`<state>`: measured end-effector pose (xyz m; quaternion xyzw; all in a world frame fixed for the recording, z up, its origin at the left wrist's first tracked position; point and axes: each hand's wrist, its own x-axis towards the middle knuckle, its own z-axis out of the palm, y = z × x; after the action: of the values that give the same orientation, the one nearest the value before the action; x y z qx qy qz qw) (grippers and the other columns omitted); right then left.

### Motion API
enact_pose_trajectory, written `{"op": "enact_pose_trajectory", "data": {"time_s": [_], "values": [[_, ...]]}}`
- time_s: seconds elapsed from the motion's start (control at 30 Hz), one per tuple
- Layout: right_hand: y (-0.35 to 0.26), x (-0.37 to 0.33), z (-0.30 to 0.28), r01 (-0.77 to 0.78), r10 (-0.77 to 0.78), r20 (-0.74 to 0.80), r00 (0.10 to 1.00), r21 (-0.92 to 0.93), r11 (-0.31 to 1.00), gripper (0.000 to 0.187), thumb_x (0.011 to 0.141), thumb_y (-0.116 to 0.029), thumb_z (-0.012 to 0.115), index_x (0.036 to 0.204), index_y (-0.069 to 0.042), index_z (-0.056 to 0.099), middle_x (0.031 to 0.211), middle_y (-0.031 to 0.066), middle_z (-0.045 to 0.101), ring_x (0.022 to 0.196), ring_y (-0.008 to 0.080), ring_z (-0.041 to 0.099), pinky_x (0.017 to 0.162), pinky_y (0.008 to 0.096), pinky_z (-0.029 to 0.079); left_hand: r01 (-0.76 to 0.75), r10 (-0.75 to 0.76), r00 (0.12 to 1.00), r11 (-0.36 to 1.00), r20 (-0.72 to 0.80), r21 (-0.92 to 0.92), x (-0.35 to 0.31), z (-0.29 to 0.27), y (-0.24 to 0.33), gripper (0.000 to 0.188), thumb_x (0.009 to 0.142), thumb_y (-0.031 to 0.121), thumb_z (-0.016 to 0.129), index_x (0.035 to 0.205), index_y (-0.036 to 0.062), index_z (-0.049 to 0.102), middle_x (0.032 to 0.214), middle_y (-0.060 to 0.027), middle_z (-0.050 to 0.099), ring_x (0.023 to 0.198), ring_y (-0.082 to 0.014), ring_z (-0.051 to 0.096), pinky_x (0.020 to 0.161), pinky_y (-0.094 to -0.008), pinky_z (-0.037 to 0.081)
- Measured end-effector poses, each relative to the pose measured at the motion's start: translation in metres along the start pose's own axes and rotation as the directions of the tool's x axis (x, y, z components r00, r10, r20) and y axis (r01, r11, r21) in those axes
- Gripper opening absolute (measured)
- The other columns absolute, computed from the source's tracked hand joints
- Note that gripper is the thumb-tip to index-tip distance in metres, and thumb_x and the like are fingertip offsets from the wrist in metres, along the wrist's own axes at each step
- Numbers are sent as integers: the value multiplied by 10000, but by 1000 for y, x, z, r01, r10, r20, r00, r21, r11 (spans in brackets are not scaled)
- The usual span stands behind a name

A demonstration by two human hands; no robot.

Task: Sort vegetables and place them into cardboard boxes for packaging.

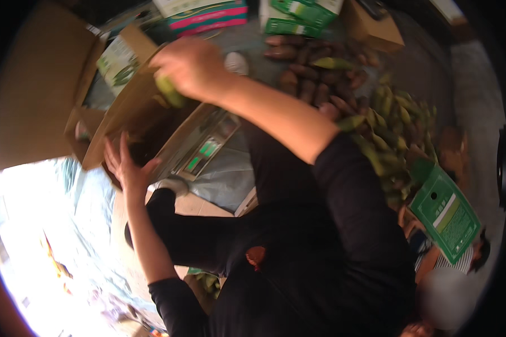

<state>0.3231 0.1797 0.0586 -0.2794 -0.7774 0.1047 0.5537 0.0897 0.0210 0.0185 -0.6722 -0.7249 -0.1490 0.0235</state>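
Note:
My right hand (190, 66) reaches forward over an open brown cardboard box (123, 115) and is shut on a green banana (171, 92), held at the box's flap. My left hand (126, 165) is lower, fingers spread, palm against the box's near edge, holding nothing. The box sits tilted on a weighing scale (203, 147) with a small green-lit display. Both my forearms are bare, with black sleeves pushed up.
A heap of green and brown bananas (376, 112) lies at the right. Green and pink printed cartons (208, 14) stand at the back. A flat green carton (445, 212) and another person's striped sleeve (452, 263) are at lower right. Bright plastic sheeting (45, 236) lies at the left.

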Motion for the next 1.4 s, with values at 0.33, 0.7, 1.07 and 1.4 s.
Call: {"op": "enact_pose_trajectory", "data": {"time_s": [0.33,0.7,1.07,1.4], "values": [[-7,-40,95,383,125,763,634,-450,807,141,754,-242,569,750,-169,689,789,-9,687,742,178,614,648,411,411,-54,147,938,956,313,-288,-10,41,0,265,696,-2,631,959,26,623,1054,-184,575,933,-352,564,805,-405,469],[3,-54,-77,-319,343,263,902,-131,939,216,748,-275,666,904,-127,682,807,90,659,788,300,631,682,418,495,-157,228,953,935,198,-319,-4,36,22,113,760,-1,576,871,-16,586,886,-155,579,766,-334,583,662,-382,472],[72,-383,-258,-949,900,-333,-282,-38,-312,352,733,-279,719,920,11,650,831,152,662,818,286,628,728,382,477,-92,177,952,945,251,-315,-6,39,25,157,760,9,602,914,-18,597,924,-153,589,806,-322,600,711,-358,474],[48,-372,-197,-659,647,-196,-737,424,-622,496,643,-487,782,901,-123,566,850,31,513,773,185,474,615,379,402,-38,106,959,967,264,-250,-13,14,28,243,697,-11,636,938,12,628,983,-129,574,928,-308,553,809,-382,448]]}}
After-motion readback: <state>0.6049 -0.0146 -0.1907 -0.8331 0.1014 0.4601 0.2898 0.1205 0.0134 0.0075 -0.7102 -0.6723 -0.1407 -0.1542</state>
